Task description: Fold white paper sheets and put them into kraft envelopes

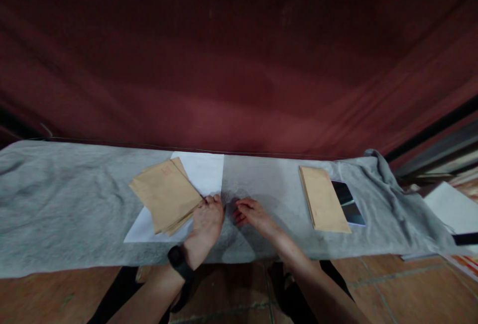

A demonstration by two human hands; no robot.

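Bare forearms — left hand touching brown envelopes.

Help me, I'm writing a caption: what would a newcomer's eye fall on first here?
The deep red backdrop dominates the upper half, above a grey cloth. On the cloth, left of centre, a brown envelope pile lies on white paper, the left hand at its edge. Another brown stack lies farther right, beside a dark, flat device.
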